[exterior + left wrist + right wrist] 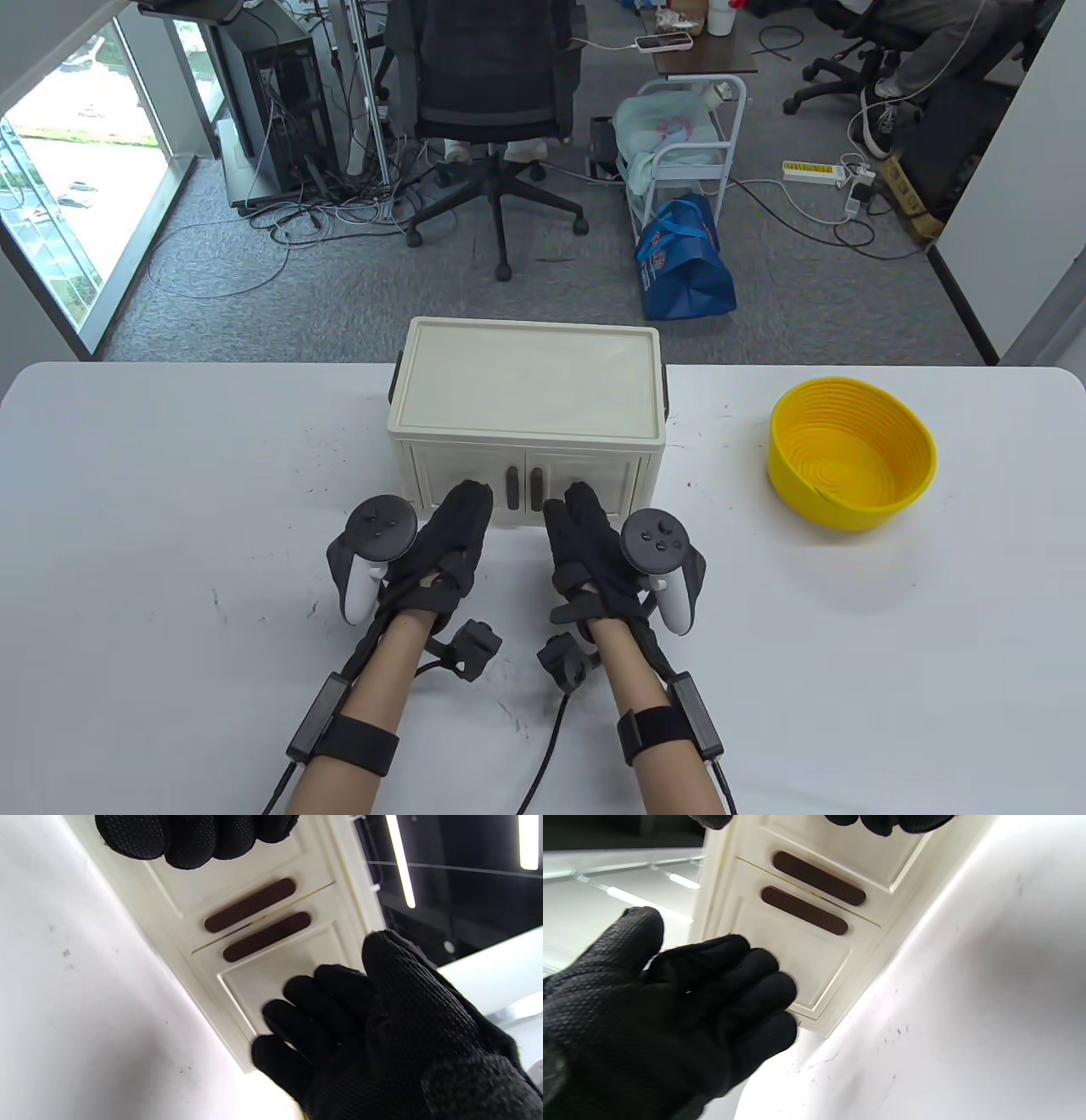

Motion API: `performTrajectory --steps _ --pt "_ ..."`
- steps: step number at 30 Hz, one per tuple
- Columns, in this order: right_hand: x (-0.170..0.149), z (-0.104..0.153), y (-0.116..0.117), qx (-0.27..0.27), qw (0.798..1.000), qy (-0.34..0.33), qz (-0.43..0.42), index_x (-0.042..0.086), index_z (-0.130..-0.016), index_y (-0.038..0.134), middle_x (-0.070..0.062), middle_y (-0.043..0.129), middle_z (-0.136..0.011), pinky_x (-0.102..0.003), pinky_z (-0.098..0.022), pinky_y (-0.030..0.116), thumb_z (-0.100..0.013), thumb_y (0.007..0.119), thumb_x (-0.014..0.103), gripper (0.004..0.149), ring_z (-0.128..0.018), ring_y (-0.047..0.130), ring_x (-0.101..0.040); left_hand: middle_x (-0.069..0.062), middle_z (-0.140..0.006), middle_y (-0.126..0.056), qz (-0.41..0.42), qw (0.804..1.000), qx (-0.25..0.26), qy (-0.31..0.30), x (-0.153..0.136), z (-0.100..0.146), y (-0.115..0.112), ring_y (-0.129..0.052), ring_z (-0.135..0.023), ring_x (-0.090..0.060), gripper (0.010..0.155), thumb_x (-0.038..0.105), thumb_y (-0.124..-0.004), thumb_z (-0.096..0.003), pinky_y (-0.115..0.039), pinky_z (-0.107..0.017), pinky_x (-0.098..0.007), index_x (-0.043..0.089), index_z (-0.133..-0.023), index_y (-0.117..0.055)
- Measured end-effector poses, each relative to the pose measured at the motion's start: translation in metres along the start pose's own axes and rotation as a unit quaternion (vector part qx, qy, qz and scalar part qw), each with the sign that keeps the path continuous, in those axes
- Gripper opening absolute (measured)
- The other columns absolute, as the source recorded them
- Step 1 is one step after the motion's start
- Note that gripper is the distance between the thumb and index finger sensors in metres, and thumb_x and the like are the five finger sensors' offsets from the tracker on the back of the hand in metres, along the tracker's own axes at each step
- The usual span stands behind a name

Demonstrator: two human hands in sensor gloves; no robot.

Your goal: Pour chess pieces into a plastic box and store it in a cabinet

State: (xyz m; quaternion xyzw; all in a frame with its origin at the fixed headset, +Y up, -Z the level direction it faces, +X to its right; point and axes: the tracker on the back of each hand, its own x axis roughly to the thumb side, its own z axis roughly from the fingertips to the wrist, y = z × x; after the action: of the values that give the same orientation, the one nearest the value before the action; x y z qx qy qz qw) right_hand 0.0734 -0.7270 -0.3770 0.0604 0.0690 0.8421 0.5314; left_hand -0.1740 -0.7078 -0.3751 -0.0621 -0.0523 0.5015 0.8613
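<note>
Both hands are held flat with fingers extended, gripping nothing: the left hand [445,543] is laid against the left door and the right hand [585,543] against the right door of the cream cabinet [526,399], which stands at the middle of the tabletop [170,509] toward its far edge. The doors appear closed, so the step is judged to be the final push; even pressure on both panels is advised, clear of the brown handles [258,921]. An empty yellow bowl [851,463] is seen only in the table view, near the right edge. The door seam and fingertip contact are shown only by the wrist views. The plastic box is not visible, presumably inside.
</note>
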Motion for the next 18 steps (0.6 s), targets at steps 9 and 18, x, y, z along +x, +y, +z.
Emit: performTrajectory --steps 9,18 --pt "0.036 0.058 -0.024 0.010 0.980 -0.025 0.198 0.014 -0.116 0.035 -0.023 0.031 -0.122 -0.071 -0.071 0.038 -0.062 0.064 0.053 0.073 -0.107 0.031 -0.055 -0.031 -0.123 -0.053 -0.159 0.985 0.030 -0.053 0.024 0.055 0.025 -0.059 -0.106 -0.058 0.070 0.053 -0.045 -0.0725 -0.062 -0.070 -0.069 0.006 -0.124 -0.045" --pt "0.024 0.103 -0.027 0.001 0.854 0.016 0.520 0.027 -0.118 0.031 -0.013 0.018 -0.125 -0.073 -0.073 0.023 -0.057 0.068 0.061 0.079 -0.112 0.014 -0.047 -0.029 -0.131 -0.034 -0.385 0.918 0.005 -0.097 -0.004 0.099 0.017 -0.041 -0.112 -0.062 0.079 0.064 -0.043 -0.0687 -0.051 -0.072 -0.076 0.018 -0.128 -0.020"
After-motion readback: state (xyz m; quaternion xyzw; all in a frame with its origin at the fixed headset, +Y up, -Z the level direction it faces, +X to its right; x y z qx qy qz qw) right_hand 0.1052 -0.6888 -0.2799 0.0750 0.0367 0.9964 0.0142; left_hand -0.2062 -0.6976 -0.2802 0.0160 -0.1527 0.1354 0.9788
